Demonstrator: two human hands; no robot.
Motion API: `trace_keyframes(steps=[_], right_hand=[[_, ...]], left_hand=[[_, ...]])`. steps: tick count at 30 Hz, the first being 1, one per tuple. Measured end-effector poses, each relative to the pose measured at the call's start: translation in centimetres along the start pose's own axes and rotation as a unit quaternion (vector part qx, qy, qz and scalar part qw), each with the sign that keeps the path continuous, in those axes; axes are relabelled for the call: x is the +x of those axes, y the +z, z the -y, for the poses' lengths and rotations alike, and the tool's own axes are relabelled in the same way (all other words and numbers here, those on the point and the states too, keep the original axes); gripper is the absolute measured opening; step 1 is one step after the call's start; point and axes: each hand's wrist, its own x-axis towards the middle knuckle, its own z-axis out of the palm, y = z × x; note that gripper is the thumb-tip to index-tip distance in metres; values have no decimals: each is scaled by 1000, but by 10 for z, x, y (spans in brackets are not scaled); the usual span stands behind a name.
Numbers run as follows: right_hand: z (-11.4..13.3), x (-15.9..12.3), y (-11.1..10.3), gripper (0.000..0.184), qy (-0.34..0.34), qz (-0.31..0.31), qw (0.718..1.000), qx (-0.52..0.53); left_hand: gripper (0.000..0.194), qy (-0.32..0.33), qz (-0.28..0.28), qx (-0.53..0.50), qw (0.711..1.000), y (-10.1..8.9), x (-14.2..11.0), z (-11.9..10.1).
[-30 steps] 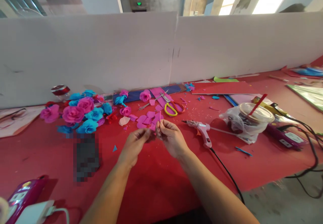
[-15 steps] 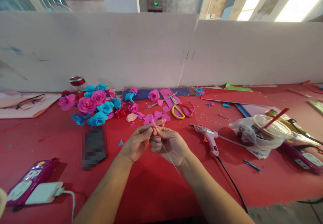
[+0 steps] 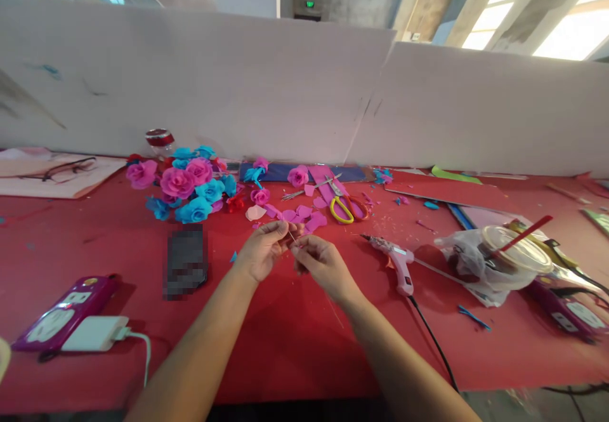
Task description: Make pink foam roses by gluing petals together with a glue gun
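Left hand [image 3: 261, 252] pinching upper end of thin wire [image 3: 292, 237]; whether paper sits there too, cannot tell. Right hand [image 3: 329, 268] gripping same wire lower down, thumb against fingers. Wire above red table [image 3: 285, 358], between hands. Pink petals [image 3: 316, 221] just beyond fingertips. Scissors [image 3: 336, 188] behind petals. Glue gun [image 3: 398, 259] right of right hand. Paper roses [image 3: 177, 183] far left.

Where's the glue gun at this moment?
In the head view, the glue gun lies on the red tabletop, right of the right hand and left of the lidded container with the red straw.
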Motion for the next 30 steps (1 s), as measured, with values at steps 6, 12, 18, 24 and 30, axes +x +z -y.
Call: trace_keyframes(steps=[6, 12, 18, 24, 30], right_hand=[[-8, -11, 2, 20, -58, -11, 972, -227], [-16, -15, 10, 19, -80, -63, 962, -254], [-19, -8, 6, 18, -75, -74, 979, -177], [-23, -1, -2, 20, -53, -8, 997, -59], [-24, -5, 0, 21, -69, -13, 995, -75]], left_hand=[[15, 12, -46, -31, 998, -6, 5, 2], [7, -28, -46, -46, 997, -6, 4, 5], [17, -47, -25, -49, 997, -5, 2, 4], [9, -66, -6, -28, 997, -9, 5, 6], [11, -81, 45, -9, 996, -8, 4, 6]])
